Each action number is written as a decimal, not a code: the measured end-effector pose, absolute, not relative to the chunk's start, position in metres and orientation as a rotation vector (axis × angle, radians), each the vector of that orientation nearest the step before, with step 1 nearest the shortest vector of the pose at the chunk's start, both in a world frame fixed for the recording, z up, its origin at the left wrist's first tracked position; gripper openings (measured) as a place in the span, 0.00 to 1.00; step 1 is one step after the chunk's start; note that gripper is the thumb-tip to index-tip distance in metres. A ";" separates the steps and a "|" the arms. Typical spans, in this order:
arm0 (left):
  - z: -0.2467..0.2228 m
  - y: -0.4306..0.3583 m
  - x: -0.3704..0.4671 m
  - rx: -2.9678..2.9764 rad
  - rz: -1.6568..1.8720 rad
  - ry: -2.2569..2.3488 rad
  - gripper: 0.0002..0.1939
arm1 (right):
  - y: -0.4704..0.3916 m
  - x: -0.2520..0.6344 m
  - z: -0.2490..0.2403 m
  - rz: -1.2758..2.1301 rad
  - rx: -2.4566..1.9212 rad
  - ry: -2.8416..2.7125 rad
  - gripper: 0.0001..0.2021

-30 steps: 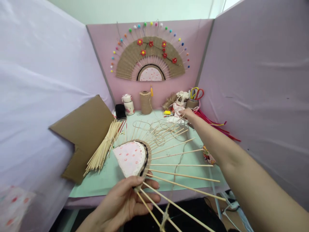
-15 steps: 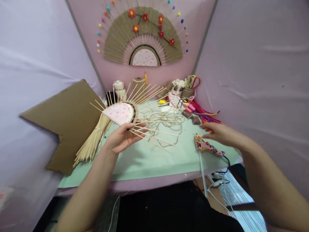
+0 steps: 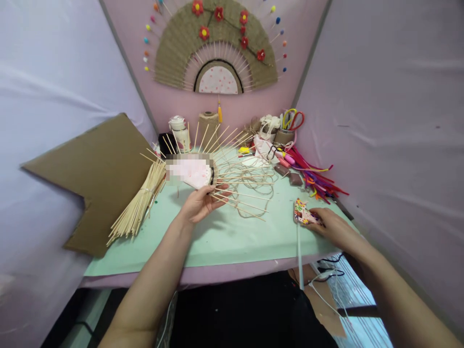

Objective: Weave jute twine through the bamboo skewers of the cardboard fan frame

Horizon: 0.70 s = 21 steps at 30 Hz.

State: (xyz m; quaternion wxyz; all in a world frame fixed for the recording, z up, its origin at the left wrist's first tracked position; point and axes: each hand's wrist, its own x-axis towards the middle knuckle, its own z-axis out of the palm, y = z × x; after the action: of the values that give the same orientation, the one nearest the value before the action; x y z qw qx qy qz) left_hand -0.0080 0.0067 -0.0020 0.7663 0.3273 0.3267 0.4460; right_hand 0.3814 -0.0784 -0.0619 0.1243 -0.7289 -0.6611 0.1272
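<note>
My left hand [image 3: 203, 202] grips the lower edge of a half-round fan piece [image 3: 194, 173], thumb on top and fingers beneath. Thin wooden sticks fan out from its rim, and part of its pink-spotted face is blurred over. At the table's right, my right hand [image 3: 331, 226] is closed round the handle of a flower-patterned glue gun [image 3: 303, 212]. A long whitish glue stick [image 3: 299, 256] juts from the gun over the table's front edge. Tangled twine [image 3: 250, 186] lies behind and under the fan's sticks.
A tied bundle of sticks [image 3: 136, 208] and a cardboard sheet [image 3: 83, 174] are at left. Behind stand a white bottle [image 3: 179, 130], a twine spool [image 3: 209, 124] and a cup with scissors [image 3: 284, 135]. Coloured pipe cleaners [image 3: 317, 176] lie at right. A finished fan [image 3: 217, 43] hangs on the wall.
My right hand has come down from above the glue gun and taken hold of its handle. My left hand has shifted slightly right with the fan piece.
</note>
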 end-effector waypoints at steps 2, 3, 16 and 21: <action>-0.005 0.008 -0.007 0.703 0.986 0.721 0.14 | -0.080 0.383 -0.056 0.458 -2.052 -1.897 0.23; -0.007 0.008 -0.007 0.701 0.987 0.727 0.14 | -0.082 0.382 -0.053 0.524 -1.998 -1.859 0.24; -0.006 0.005 -0.008 0.599 1.009 0.682 0.11 | -0.114 0.312 -0.018 1.352 -1.243 -0.832 0.18; 0.006 0.000 -0.005 0.532 1.010 0.602 0.13 | -0.110 0.271 -0.005 1.507 -1.077 -0.824 0.19</action>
State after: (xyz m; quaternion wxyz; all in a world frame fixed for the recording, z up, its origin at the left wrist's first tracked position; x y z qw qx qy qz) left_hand -0.0053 -0.0004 0.0064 0.7989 0.2480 0.2804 0.4708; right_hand 0.2713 -0.1097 -0.0053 0.5288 -0.4508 -0.3450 0.6310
